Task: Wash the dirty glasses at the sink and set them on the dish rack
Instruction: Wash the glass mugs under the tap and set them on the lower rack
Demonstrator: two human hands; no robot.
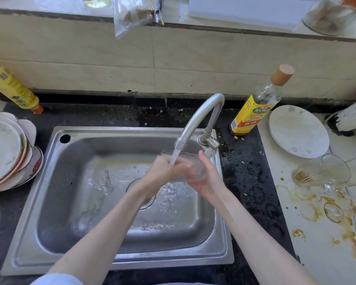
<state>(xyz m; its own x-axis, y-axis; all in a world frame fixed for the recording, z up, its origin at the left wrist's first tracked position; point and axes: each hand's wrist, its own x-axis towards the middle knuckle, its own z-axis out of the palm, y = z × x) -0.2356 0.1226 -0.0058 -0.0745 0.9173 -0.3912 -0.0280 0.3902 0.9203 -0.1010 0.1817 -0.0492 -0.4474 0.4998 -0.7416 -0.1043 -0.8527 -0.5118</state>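
Over the sink's right half, just under the spout, a clear glass [190, 168] is held in the running water [174, 158]. The right hand [207, 179] cups it from the right side and beneath, thumb up along its wall. The left hand [162, 171] meets it from the left, fingers curled at or into its mouth; the blur of water makes it hard to tell which. The steel sink [56, 202] is wet around its drain [146, 199]. The faucet [201, 118] rises from the sink's back right corner. On the white counter [308, 239] to the right, stained with brown rings, dirty glasses [321, 171] lie tipped near a white plate [298, 130]. A yellow-labelled bottle [255, 108] stands behind the faucet. Stacked plates [6, 153] sit off the sink's left edge.
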